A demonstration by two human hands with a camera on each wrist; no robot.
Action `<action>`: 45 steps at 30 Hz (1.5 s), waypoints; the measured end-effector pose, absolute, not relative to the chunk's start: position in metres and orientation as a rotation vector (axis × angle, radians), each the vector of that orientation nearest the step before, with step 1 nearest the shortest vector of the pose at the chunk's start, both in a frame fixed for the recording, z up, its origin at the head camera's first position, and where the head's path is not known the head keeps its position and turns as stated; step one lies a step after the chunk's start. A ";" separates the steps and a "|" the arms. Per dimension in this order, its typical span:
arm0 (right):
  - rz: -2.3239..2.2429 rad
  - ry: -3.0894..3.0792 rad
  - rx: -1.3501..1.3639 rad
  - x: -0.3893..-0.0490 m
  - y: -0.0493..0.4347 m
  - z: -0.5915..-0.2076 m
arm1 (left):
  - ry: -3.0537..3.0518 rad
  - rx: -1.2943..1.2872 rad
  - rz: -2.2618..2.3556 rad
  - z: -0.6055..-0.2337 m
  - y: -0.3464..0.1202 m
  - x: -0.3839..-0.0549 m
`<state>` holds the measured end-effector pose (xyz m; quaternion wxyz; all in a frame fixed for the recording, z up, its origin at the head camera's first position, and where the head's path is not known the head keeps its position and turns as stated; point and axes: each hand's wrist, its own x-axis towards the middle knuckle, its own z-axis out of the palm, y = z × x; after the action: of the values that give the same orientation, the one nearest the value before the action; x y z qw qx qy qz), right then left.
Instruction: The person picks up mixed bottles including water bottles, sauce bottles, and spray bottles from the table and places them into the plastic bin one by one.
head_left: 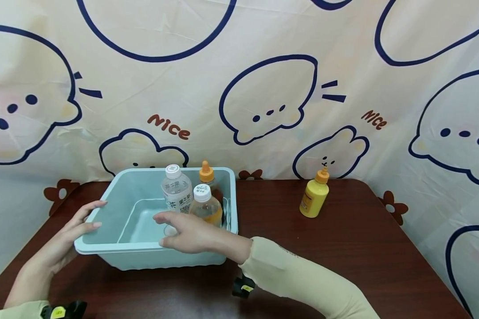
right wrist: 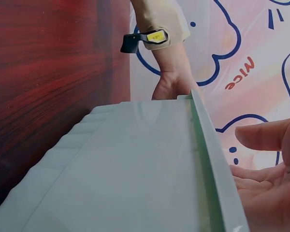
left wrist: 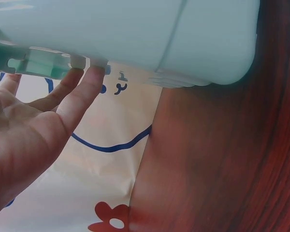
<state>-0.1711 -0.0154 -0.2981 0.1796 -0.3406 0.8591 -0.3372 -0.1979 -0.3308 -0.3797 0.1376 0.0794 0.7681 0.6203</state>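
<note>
A light-blue plastic bin [head_left: 143, 247] stands on the table in the head view. My left hand [head_left: 53, 246] holds its left rim, with fingertips over the edge and others against the underside in the left wrist view. Above the front rim, my right hand [head_left: 189, 231] hovers with thumb and fingers apart and nothing held. In the bin are a clear bottle with a white cap [head_left: 177, 188], a shorter white-capped bottle of orange-yellow contents [head_left: 205, 207], and an orange-capped bottle [head_left: 206, 173] partly hidden behind it. Something clear near my right fingers is mostly hidden.
To the right of the bin, a yellow bottle with an orange nozzle cap [head_left: 314, 195] stands on the dark wooden table [head_left: 343, 248]. A cartoon-printed cloth [head_left: 263, 40] hangs behind and along both sides of the table.
</note>
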 end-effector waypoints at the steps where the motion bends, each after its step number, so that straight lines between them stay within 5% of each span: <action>1: -0.959 2.425 -0.975 -0.171 -0.015 -0.298 | 2.225 0.230 1.792 -0.380 -0.331 -0.198; 45: -1.511 1.874 -0.990 -0.157 0.048 -0.269 | 2.196 0.212 1.808 -0.379 -0.330 -0.198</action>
<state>-0.1571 0.0484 -0.2686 0.2659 -0.3667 0.6939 -0.5597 -0.1981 -0.3302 -0.3790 0.1440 0.0736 0.7618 0.6273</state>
